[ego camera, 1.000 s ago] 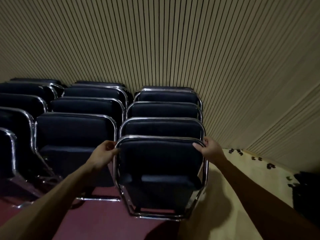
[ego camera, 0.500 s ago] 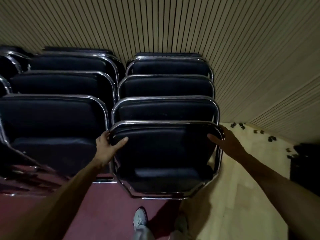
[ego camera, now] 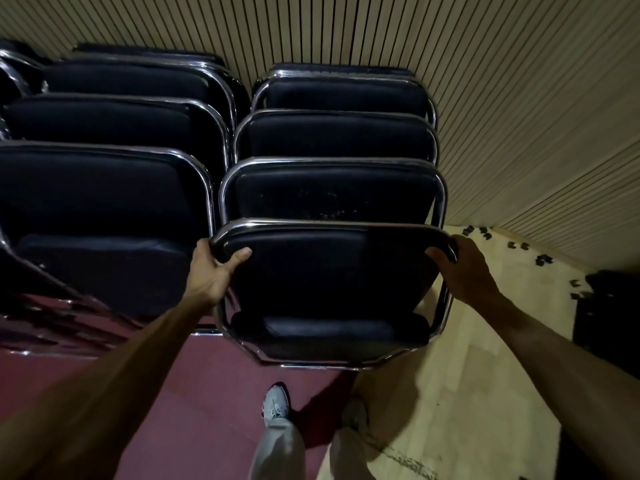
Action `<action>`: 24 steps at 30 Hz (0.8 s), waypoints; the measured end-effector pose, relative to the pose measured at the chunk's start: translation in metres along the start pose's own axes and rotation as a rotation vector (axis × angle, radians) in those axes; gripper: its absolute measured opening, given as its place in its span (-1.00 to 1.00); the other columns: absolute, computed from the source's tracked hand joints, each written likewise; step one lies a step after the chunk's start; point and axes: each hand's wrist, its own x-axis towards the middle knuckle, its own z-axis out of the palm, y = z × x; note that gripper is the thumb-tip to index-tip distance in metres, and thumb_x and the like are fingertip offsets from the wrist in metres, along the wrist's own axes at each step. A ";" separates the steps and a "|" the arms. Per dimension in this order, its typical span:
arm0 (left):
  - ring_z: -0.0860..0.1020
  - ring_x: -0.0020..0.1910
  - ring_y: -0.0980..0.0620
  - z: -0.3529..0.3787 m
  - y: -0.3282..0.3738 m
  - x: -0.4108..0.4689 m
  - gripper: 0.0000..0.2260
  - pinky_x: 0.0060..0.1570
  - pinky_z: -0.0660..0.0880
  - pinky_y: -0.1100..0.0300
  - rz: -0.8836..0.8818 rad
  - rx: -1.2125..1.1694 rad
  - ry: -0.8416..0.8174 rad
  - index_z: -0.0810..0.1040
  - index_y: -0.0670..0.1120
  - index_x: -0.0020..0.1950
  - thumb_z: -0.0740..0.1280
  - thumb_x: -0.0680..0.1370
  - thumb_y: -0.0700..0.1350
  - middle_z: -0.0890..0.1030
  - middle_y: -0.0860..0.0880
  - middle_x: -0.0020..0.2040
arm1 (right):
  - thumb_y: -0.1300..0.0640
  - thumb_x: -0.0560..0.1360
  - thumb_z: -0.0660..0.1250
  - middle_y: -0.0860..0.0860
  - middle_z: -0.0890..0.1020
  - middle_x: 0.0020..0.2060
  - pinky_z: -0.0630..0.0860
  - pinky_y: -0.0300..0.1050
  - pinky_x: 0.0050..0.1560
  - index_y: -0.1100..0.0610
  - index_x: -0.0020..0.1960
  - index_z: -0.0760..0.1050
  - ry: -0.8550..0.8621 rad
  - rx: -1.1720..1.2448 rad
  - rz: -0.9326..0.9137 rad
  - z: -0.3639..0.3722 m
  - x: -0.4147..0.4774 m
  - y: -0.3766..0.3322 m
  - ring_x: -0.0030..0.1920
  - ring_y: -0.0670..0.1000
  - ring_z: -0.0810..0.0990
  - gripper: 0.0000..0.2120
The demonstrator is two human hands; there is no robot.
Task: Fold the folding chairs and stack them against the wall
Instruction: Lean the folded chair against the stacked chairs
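The left hand (ego camera: 214, 271) has its grip wrapped round the top left corner of a folded chair (ego camera: 329, 282). The thumb lies on the dark pad and the fingers hook behind the chrome tube. The right hand (ego camera: 464, 268) holds the top right corner, its grip curled over the tube in the same way. Both arms reach forward, nearly straight.

The chair is upright and folded flat, with its seat pad tucked low in the frame. Its bottom bar is down by the floor, though I cannot tell whether it rests there. It is the front chair of a row (ego camera: 332, 195) of three more folded chairs, one behind another, the last against the slatted wall (ego camera: 346, 26).

Just to the left, a second row (ego camera: 97, 202) of the same chairs leans toward that wall. The edge of a third row shows at the far left.

Below the chair a red carpet (ego camera: 207, 393) meets a pale wood floor (ego camera: 467, 375). The person's grey shoe (ego camera: 275, 405) stands on the carpet near that seam. Small dark bits (ego camera: 512, 244) lie scattered on the wood near the wall, to the right of the chair.
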 end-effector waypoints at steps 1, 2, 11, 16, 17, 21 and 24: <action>0.50 0.13 -0.03 0.000 -0.001 0.000 -0.51 0.10 0.43 0.12 -0.002 -0.001 -0.015 0.37 -0.15 0.28 0.46 0.48 0.03 0.50 -0.07 0.18 | -0.18 0.48 0.31 0.18 0.49 0.09 0.36 -0.09 0.02 0.21 0.20 0.46 0.001 -0.007 0.001 -0.001 0.000 0.002 0.11 0.16 0.49 -0.50; 0.50 0.15 -0.05 -0.002 -0.002 -0.005 -0.51 0.11 0.44 0.11 -0.016 -0.001 -0.027 0.36 -0.13 0.25 0.47 0.48 0.04 0.51 -0.09 0.20 | -0.15 0.49 0.32 0.19 0.50 0.09 0.33 -0.12 0.01 0.22 0.20 0.47 -0.009 -0.011 0.002 -0.002 -0.003 0.004 0.11 0.16 0.49 -0.52; 0.54 0.16 -0.05 0.006 0.002 0.000 -0.45 0.23 0.46 0.02 -0.082 -0.046 -0.081 0.45 -0.10 0.16 0.51 0.37 0.21 0.55 -0.09 0.20 | -0.31 0.40 0.25 0.21 0.57 -0.01 0.37 -0.11 -0.06 0.21 0.12 0.53 -0.069 -0.022 0.044 -0.003 0.016 0.006 -0.01 0.17 0.55 -0.39; 0.63 0.04 0.00 0.011 0.004 0.024 -0.59 0.14 0.51 0.07 -0.104 -0.017 -0.099 0.62 0.00 0.00 0.51 0.33 0.25 0.68 0.03 -0.06 | -0.30 0.45 0.29 0.14 0.56 -0.24 0.33 -0.12 -0.16 0.26 -0.06 0.56 -0.091 -0.075 0.074 -0.003 0.042 0.001 -0.13 0.17 0.56 -0.43; 0.65 0.00 0.02 0.010 0.006 0.026 -0.54 0.08 0.54 0.10 -0.095 -0.008 -0.109 0.65 -0.02 0.01 0.50 0.29 0.27 0.70 0.03 -0.07 | -0.28 0.45 0.30 0.13 0.58 -0.21 0.34 -0.11 -0.14 0.25 -0.04 0.57 -0.098 -0.075 0.070 -0.005 0.044 0.000 -0.11 0.15 0.56 -0.45; 0.62 -0.04 0.08 0.010 0.013 0.022 -0.66 -0.07 0.48 0.25 -0.064 -0.006 -0.129 0.66 -0.06 0.08 0.50 0.42 0.11 0.69 0.00 -0.05 | -0.15 0.48 0.35 0.16 0.58 0.03 0.37 -0.08 0.00 0.24 0.15 0.51 -0.079 -0.050 0.075 -0.009 0.044 -0.003 0.07 0.17 0.53 -0.52; 0.61 -0.07 0.07 0.014 0.021 0.022 -0.86 0.02 0.49 0.18 -0.092 -0.067 -0.075 0.60 0.00 -0.06 0.50 0.46 -0.02 0.65 0.04 -0.12 | -0.12 0.47 0.38 0.17 0.56 0.12 0.33 -0.11 -0.01 0.24 0.24 0.43 -0.041 -0.015 0.093 -0.006 0.043 -0.008 0.13 0.18 0.52 -0.48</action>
